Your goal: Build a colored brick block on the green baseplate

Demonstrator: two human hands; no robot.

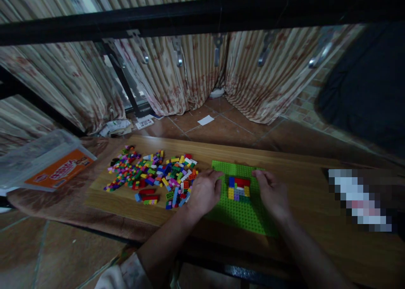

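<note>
A green studded baseplate (221,213) lies on the wooden board, with a compact block of colored building bricks (239,189) on it in red, blue, white, yellow and purple. My left hand (204,193) is at the plate's left edge, between the plate and the loose bricks, its fingers curled together. Over the plate's right side is my right hand (274,194), thumb and fingers drawn into a pinch near the far right corner. Whatever either hand may hold is too small or hidden to make out. Both hands are apart from the block of bricks.
A large pile of loose bricks (148,171) spreads over the left of the wooden board (303,183). A clear plastic tub (31,154) with an orange label lies farther left. A black rail (190,19) with metal hooks crosses above, before striped curtains (190,78). A pixelated patch covers something at right.
</note>
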